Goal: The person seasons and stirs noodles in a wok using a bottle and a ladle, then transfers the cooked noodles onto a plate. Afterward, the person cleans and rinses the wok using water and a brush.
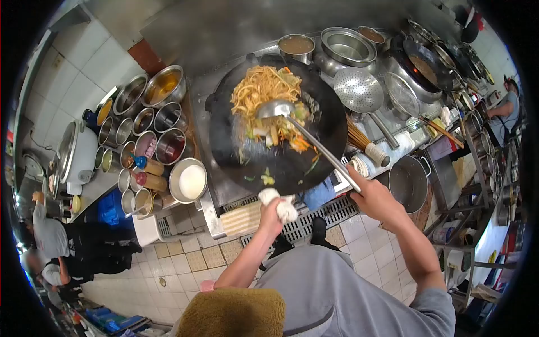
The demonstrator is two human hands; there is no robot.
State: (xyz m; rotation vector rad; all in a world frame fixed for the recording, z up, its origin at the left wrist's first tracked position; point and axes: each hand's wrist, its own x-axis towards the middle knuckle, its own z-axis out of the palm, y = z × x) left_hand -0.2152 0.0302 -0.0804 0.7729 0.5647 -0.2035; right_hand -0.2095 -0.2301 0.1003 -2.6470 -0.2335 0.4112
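Note:
A large black wok [314, 163] sits on the stove with noodles [266, 81] heaped at its far side. Chopped vegetables [275, 135] lie nearer its middle, and a few scraps are close to the near rim. My right hand [377, 196] is closed round the long handle of a metal ladle [275, 108], whose bowl rests among the noodles and vegetables. At the wok's near edge, my left hand [272, 218] grips a bunched white cloth [286, 209]. Whether a wok handle is inside the cloth is hidden.
Left of the wok stand several sauce bowls, squeeze bottles [149, 164] and a pot of white powder [192, 182]. To the right are a perforated skimmer [358, 90], a mesh strainer [402, 94], a bamboo brush [375, 153] and a deep pot [409, 184]. Other people [53, 236] stand at left and far right.

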